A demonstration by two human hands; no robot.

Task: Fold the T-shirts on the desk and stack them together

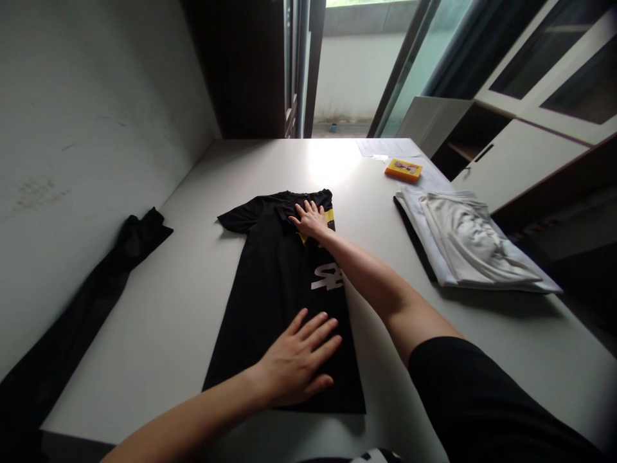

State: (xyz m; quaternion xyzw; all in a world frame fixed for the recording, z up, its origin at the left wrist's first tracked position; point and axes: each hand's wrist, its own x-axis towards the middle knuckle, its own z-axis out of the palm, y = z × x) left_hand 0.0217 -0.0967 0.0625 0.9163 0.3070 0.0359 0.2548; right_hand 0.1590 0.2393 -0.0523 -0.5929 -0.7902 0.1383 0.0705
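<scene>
A black T-shirt [260, 302] with white lettering and a yellow patch lies on the white table [164, 321], its collar end away from me. It looks folded over lengthwise, with one sleeve sticking out to the left. Near the hem my left hand [301, 360] rests flat on the cloth, fingers spread. My right hand [310, 220] lies on the shirt close to the collar, its fingers also spread. Neither hand grips anything. The cloth under both palms is hidden.
A stack of folded clothes [472, 241], grey and white on top, sits at the right. Behind it are a yellow box [403, 170] and papers [388, 148]. Dark cloth [91, 296] runs along the left, beside the wall [96, 116]. A cabinet [525, 154] stands at right.
</scene>
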